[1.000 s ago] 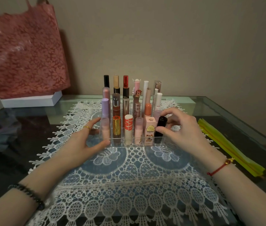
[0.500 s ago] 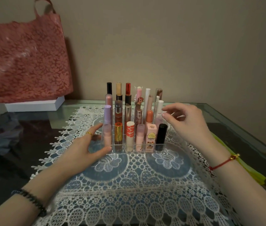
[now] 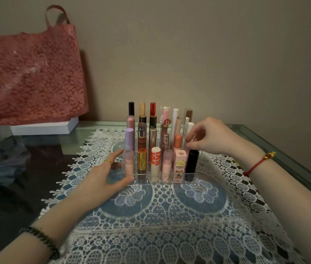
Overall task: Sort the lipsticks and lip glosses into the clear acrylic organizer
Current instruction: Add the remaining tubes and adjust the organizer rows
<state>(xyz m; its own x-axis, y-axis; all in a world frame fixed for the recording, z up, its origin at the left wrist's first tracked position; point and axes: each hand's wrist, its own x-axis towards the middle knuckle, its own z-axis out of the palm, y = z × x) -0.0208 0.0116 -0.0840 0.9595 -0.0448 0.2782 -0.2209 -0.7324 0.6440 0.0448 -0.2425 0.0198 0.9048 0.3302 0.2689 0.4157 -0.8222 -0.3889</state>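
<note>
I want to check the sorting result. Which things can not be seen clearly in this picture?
Head view only:
- Right hand fingertips: whether they grip a tube is unclear, behind the black lipstick.
- Back-row tubes: lower parts hidden by front rows of the organizer.
- Labels: too small.
- Red bag: cut off at left edge.

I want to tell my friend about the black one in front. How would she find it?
Find the clear organizer on the lace mat. Look along its front row to the far right end. The black tube stands there, plain and dark beside a pink box-shaped lipstick.
</note>
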